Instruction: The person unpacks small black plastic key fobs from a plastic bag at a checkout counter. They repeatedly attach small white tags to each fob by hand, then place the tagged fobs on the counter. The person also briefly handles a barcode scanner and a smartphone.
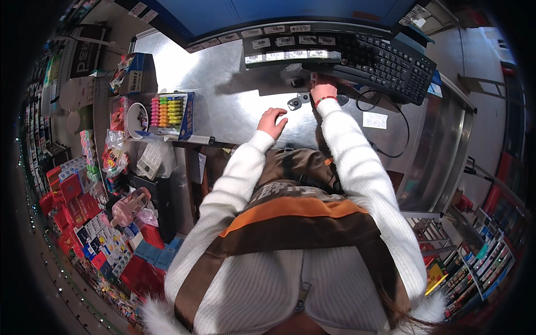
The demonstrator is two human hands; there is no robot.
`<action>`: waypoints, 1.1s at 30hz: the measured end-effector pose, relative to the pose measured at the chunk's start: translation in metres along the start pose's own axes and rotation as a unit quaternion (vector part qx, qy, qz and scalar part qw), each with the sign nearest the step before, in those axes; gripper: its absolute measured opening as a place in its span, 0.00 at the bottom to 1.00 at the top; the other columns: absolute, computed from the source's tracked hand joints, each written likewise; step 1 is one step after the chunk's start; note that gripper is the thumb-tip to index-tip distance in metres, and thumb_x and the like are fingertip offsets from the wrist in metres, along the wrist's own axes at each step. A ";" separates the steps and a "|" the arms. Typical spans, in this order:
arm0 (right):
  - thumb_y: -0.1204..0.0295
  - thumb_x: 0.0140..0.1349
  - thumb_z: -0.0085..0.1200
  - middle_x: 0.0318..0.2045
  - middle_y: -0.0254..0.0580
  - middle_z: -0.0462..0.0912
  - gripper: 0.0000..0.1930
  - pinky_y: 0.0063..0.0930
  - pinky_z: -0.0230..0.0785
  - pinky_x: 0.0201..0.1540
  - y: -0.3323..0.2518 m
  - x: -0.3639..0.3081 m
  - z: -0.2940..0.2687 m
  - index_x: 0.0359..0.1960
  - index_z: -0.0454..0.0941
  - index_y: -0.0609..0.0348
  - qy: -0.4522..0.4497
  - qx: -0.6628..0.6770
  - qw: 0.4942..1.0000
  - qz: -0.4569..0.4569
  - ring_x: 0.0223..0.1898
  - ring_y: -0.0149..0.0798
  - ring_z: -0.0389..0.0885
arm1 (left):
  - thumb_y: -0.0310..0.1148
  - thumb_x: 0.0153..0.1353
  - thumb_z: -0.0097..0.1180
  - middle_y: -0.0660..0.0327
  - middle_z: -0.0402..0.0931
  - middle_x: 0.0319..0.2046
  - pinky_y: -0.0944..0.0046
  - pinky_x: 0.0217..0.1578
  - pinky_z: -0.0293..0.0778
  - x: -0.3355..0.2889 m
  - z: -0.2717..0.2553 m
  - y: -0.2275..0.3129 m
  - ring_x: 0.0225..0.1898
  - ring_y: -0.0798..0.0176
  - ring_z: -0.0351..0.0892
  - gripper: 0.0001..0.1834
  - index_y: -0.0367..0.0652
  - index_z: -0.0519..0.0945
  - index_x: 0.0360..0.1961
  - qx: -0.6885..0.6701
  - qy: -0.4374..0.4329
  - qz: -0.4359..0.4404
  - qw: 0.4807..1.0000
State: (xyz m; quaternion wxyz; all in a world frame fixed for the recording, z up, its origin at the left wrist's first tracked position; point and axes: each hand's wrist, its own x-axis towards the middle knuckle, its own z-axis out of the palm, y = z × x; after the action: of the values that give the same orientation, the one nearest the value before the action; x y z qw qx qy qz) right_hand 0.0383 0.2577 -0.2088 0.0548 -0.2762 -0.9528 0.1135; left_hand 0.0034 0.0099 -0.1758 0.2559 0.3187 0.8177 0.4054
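My left hand rests at the near edge of a shiny metal counter. Its fingers are loosely bent and apart, with nothing in them. My right hand, a red bead bracelet at its wrist, reaches to the near side of a black keyboard. Its fingertips go in below the raised keyboard and are hidden, so what they touch does not show. Between the hands lie small dark flat pieces, too small to name. A little clear plastic item sits beside the right hand.
A black monitor stand with several barcode labels rises at the back. On the left are a box of colourful sticks, a white cup and a blue box. A black cable loops past a white paper slip on the right.
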 end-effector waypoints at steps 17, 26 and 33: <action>0.71 0.69 0.58 0.41 0.35 0.86 0.13 0.18 0.78 0.34 -0.045 -0.077 -0.110 0.52 0.84 0.62 -0.029 0.611 0.760 0.219 0.34 0.23 0.81 | 0.24 0.60 0.65 0.60 0.79 0.43 0.67 0.43 0.77 0.005 -0.046 0.099 0.41 0.69 0.80 0.17 0.39 0.82 0.51 -0.349 0.016 -0.015 0.937; 0.83 0.65 0.53 0.51 0.46 0.81 0.26 0.24 0.78 0.50 -0.081 -0.124 -0.252 0.66 0.70 0.64 -0.047 0.703 0.702 0.101 0.46 0.30 0.82 | 0.21 0.51 0.67 0.56 0.82 0.41 0.62 0.44 0.79 -0.016 -0.098 0.205 0.40 0.59 0.83 0.16 0.41 0.87 0.43 -0.172 0.040 0.145 0.973; 0.82 0.60 0.59 0.43 0.46 0.86 0.16 0.24 0.79 0.43 -0.091 -0.137 -0.279 0.51 0.80 0.64 0.035 0.508 0.860 0.039 0.42 0.35 0.88 | 0.22 0.50 0.68 0.58 0.84 0.44 0.59 0.47 0.78 -0.036 -0.103 0.224 0.48 0.54 0.83 0.13 0.42 0.88 0.40 -0.027 0.127 0.234 0.963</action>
State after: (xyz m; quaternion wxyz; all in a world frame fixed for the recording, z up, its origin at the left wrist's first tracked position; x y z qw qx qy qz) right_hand 0.1533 0.1613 0.0784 0.2166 -0.2509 -0.7490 0.5737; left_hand 0.0280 0.0373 0.0705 0.0558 0.4402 0.7350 0.5128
